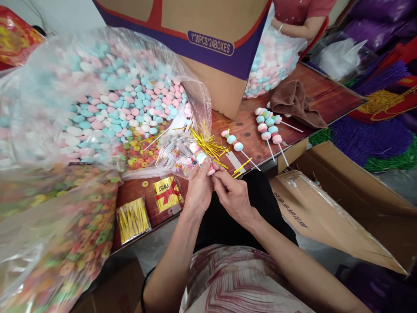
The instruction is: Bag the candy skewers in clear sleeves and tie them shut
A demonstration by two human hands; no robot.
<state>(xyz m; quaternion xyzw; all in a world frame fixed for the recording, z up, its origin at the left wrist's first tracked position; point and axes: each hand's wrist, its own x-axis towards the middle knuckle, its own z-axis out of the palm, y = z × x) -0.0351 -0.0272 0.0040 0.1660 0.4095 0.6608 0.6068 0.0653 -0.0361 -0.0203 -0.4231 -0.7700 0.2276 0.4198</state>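
Patterned fabric (241, 282) fills the bottom centre of the frame, cut off by the lower edge, and both forearms rise from it toward the middle. At the centre, the left hand (199, 187) is closed around a candy skewer (201, 157), of which only the top pieces, pale pink, blue and white, are seen above the fingers; its stick is hidden in the grip. The right hand (232, 194) is pressed close beside it, fingertips pinched at the skewer's lower end, but what is pinched there cannot be made out. Just above the hands, a loose heap of gold twist ties (208, 141) is spread on the wooden table (325, 93), touching a small pile of printed clear wrappers (174, 156). Finished skewers (269, 126) are laid to the right of centre, near a brown cloth (295, 102). A large clear bag of pastel candies (124, 104) occupies the upper left, blurred at its edges, and a bag of coloured rings (65, 243) is smeared across the lower left. Two packets of gold ties (148, 208) lie below them. A cardboard box (208, 39) is cropped at the top, and behind it another person's arm (299, 28) is partly seen.
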